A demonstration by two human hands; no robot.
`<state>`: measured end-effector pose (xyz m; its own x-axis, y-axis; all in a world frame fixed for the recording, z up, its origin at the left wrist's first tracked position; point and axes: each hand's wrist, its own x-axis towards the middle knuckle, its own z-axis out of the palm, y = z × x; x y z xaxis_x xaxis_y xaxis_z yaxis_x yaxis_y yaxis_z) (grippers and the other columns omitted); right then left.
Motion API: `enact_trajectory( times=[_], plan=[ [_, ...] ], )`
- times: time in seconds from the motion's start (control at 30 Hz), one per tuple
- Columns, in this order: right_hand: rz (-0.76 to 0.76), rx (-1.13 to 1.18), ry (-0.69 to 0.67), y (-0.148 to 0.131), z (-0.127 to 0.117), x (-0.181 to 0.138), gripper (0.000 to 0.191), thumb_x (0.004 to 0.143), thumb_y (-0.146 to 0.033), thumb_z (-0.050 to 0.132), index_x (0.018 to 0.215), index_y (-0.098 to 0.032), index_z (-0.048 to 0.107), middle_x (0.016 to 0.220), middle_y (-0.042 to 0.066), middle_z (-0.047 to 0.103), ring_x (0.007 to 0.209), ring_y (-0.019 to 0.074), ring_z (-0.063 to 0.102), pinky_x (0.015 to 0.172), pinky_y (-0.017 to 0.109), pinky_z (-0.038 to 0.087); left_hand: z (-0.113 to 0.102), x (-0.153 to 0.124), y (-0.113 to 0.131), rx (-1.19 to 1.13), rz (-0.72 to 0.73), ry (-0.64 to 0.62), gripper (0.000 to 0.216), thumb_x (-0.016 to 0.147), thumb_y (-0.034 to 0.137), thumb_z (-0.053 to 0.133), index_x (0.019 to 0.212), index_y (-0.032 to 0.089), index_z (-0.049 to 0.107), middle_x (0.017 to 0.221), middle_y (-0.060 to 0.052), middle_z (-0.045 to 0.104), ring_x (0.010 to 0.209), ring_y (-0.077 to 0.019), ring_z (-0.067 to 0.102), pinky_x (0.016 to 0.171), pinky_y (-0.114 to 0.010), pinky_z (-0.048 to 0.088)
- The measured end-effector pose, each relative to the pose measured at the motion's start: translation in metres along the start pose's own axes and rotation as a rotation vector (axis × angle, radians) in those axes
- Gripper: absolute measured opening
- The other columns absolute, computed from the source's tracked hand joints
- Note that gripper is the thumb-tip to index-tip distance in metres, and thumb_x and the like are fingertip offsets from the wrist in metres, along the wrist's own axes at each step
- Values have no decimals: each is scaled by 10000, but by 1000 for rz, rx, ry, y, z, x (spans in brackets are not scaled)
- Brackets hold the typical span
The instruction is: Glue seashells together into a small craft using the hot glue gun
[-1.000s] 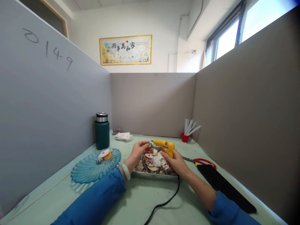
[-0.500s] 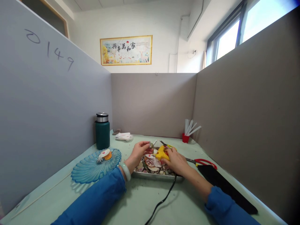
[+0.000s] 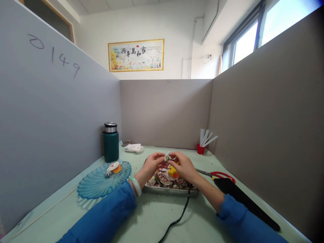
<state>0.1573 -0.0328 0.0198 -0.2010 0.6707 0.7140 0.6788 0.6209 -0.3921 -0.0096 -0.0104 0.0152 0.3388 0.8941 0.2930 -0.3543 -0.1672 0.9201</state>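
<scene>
At lower middle, a small piece (image 3: 166,158) is pinched by the left hand (image 3: 153,165). It is met by the right hand's (image 3: 185,166) bent fingers; whether it is gripped there cannot be told. Some shells (image 3: 114,166) seem done at lower left; many loose shells (image 3: 162,176) are left unused.

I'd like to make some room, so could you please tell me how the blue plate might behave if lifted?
The blue plate looks rigid and perhaps brittle, given its translucent, ribbed body. Its glossy surface may feel slippery. The small white-and-orange piece resting on it could slide if the plate tilts.
</scene>
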Motion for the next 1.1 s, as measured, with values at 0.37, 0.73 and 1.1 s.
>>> enact_trajectory(
  times=[0.37,0.73,1.1],
  plan=[
    [-6,13,40,-4,12,-10,178,799,-229,555,970,-185,578,879,30,612,732,144,570,708,272,433,-3,1,-4,100,30,-20,313,658,301,712,879,134,567,805,-37,624,670,-149,624,612,-293,525],
    [37,0,47,-2,18,-16,187,798,-228,540,981,-196,516,849,24,656,680,147,603,638,252,439,-2,7,-11,421,197,64,234,705,292,633,871,135,583,881,-64,609,693,-141,595,567,-229,485],
    [39,2,109,0,19,-15,265,786,-210,553,1047,-178,525,909,53,647,726,161,594,694,285,445,1,0,-6,836,588,129,34,762,171,546,745,162,573,913,-51,526,819,-142,524,678,-234,436]
  ],
)
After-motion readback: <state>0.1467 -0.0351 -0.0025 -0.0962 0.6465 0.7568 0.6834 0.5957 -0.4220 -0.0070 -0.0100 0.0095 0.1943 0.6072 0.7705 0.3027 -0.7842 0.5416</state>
